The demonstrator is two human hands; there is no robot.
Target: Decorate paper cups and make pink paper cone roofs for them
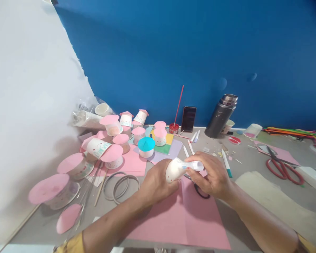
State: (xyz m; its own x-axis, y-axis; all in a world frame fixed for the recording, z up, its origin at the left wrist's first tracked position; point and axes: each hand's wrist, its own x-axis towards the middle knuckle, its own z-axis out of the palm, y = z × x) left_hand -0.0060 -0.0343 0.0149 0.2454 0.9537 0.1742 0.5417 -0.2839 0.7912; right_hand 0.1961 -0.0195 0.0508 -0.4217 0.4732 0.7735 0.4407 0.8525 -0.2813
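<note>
Snugly, the left hand (156, 180) is wrapped around a speckled white cup (173, 171), tilted above pink paper (171, 221); beside it, the right hand (210, 175), thumb and fingers drawn close, pinches a white tube (196, 166), its contact with the cup unclear.

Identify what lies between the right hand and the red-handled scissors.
Head view: from the right hand, a green-capped marker, then part of a cream sheet.

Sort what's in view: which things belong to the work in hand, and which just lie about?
Likely the work:
speckled cup, in the left hand
white tube, in the right hand
pink-topped cups
pink paper

Apparently lying about:
phone
dark flask
</note>
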